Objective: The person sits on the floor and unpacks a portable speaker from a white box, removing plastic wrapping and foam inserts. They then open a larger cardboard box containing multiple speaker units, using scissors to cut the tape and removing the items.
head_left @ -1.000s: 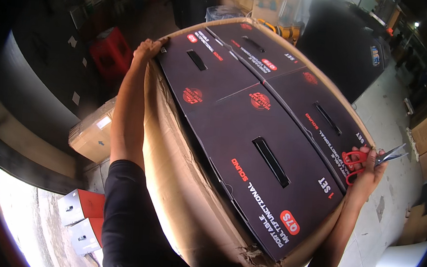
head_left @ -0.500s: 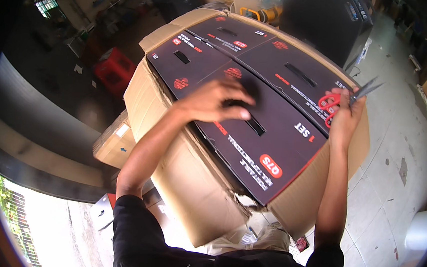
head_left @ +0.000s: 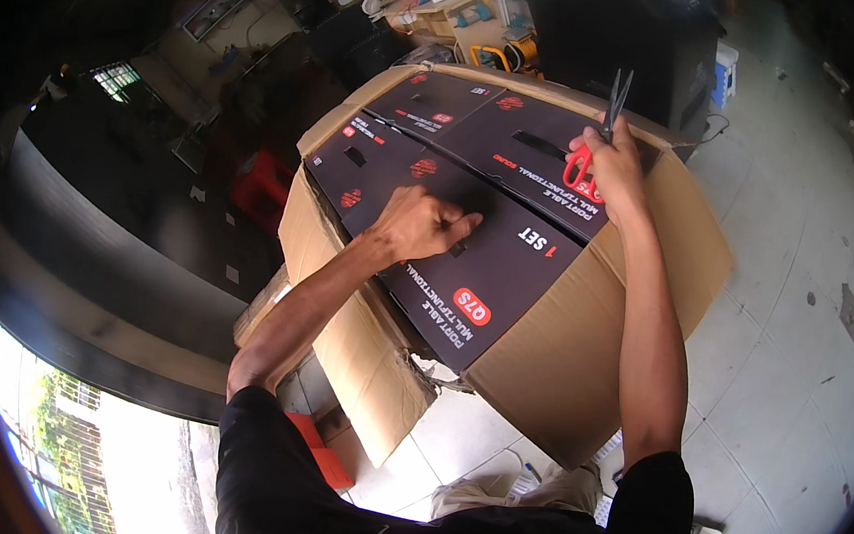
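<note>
A large open brown carton [head_left: 583, 329] stands before me, its flaps folded outward. Several dark printed boxes with handle slots fill it. My left hand [head_left: 418, 224] is over the nearest dark box [head_left: 507, 263], its fingers curled down at the handle slot and the thumb reaching across the top. Those fingertips are hidden. My right hand [head_left: 610, 166] grips a pair of scissors [head_left: 616, 103] by the red handles, above the far right dark box [head_left: 504, 151]. The blades point away from me, up and slightly apart.
Behind the carton is a cluttered workbench [head_left: 438, 2] with a yellow tool [head_left: 492, 56] near it. A red stool [head_left: 261, 189] stands to the left. Pale floor tiles [head_left: 774, 324] lie to the right. By my left arm is an orange-red box [head_left: 320, 449].
My left hand has come down onto the handle slot, its fingers curling in. The scissors have swung from pointing right to pointing away from me. The whole view has shifted.
</note>
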`<state>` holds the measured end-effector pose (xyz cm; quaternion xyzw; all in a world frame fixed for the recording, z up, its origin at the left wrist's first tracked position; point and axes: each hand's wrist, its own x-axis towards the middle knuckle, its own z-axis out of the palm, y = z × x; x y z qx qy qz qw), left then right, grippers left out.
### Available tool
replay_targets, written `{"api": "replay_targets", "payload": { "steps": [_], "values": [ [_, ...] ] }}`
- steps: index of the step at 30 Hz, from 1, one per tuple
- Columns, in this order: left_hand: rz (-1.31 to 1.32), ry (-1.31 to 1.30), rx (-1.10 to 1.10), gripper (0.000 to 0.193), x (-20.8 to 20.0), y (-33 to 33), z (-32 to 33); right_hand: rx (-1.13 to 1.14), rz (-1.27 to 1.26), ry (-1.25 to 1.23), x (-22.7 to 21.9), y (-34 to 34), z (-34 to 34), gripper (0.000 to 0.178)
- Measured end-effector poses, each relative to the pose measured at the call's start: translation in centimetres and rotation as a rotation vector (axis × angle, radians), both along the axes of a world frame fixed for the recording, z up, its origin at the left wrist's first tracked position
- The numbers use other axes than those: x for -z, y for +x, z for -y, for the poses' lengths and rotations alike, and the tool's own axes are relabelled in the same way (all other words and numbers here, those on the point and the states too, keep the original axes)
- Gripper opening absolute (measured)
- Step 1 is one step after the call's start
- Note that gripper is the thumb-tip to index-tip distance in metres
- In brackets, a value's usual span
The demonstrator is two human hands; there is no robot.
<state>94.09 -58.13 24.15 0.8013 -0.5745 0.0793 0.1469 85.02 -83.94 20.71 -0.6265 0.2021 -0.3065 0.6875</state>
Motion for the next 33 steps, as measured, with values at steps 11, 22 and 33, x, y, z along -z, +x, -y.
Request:
{"api": "replay_targets", "payload": {
  "steps": [11,22,33],
  "values": [
    [0.145,-0.288,0.154,0.035,-5.8,0.9,1.3,0.134,-0.047,-0.191,1.2,-0.7,-0.2,0.025],
    [0.387,-0.665,-0.091,0.045,-28.2,-3.8,-7.2,0.31,-0.053,-0.329,2.0,-0.1,-0.1,0.035],
    [0.325,-0.954,-0.608,0.039,-24.2,-25.6,-30.0,0.092,0.529,0.289,0.2,-2.0,0.0,0.035]
  ]
}}
